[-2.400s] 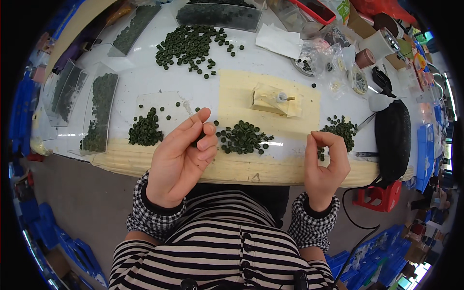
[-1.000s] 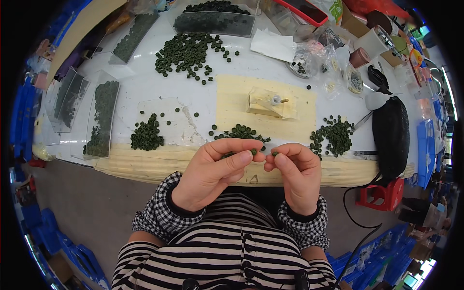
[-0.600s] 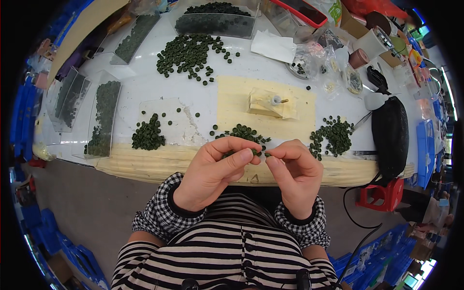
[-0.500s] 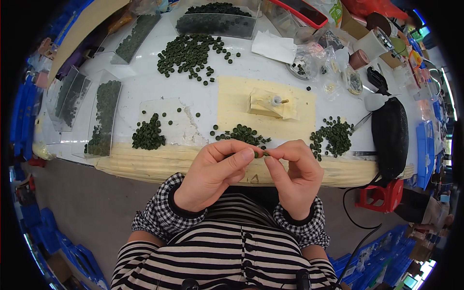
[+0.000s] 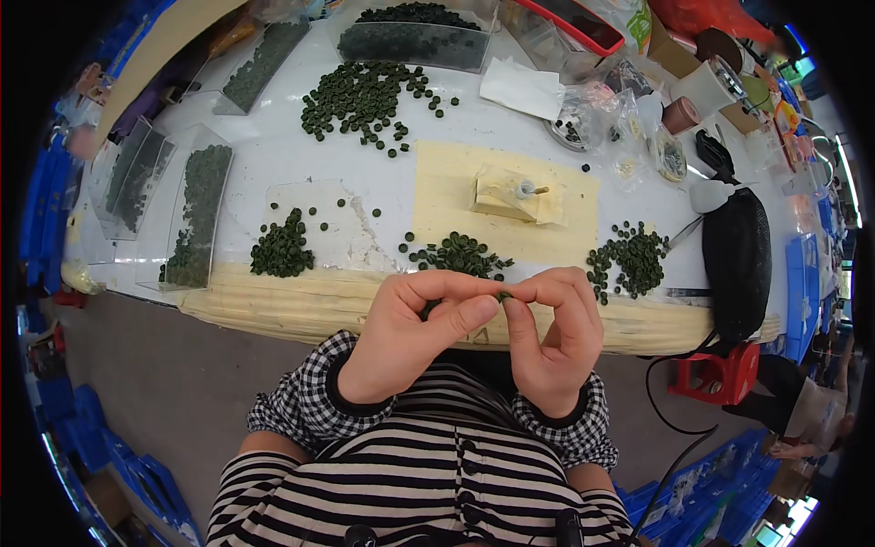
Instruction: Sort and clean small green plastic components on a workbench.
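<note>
One small green piece shows between my fingertips, over the near edge of the worktop. The thumb and forefinger of my left hand and of my right hand are closed on it from either side, tips together; whether it is a single piece or two pressed together is too small to tell. I judge it to be mid-handling, not yet let go.

Three heaps of similar pieces lie along the near edge: the left heap toward the near left corner, the middle heap just beyond my hands, and the right heap near the black bundle toward the near right corner. (Which heap is finished and which is waiting, I can't say; they look alike from here.) Toward the far edge there is a broader loose spread, just in front of a clear tray holding more, and other clear trays stand toward the left edge. Going by those amounts, I'd judge plenty is left.
</note>
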{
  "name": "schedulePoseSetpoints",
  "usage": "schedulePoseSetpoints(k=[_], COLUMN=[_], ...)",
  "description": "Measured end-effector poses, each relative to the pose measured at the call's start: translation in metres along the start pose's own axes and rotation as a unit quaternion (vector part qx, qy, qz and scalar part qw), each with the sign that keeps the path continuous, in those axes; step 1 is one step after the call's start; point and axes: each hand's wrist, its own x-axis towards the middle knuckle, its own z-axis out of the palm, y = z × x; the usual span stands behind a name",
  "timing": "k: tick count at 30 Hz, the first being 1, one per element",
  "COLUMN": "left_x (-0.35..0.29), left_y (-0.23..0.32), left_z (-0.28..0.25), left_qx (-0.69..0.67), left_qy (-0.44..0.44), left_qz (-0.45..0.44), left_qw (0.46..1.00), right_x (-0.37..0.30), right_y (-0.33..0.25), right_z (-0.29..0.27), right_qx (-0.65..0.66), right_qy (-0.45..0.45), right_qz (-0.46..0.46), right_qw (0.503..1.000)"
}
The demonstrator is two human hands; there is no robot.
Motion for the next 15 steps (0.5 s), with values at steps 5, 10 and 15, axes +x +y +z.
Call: schedulePoseSetpoints(k=[5,10,15], left_x=[0.0005,-0.0005,-0.0003], left_y=[-0.0034,-0.0054,-0.0051], left_z=[-0.0020,0.0006,0.0019], left_qx=[0.162,0.180,0.165], left_qy=[0.016,0.041,0.047], left_qz=[0.158,0.185,0.178], left_qw=[0.974,0.965,0.969], right_x=[0.0004,-0.0039,-0.0079], right_y=[-0.0028,-0.0009,0.0001], right_z=[-0.0014,0.0020,0.0036], right_qx=[0.033,0.081,0.171], right_qy=[-0.006,0.011,0.008], right_qz=[0.015,0.038,0.110], right_qw=[0.999,0.996,0.979])
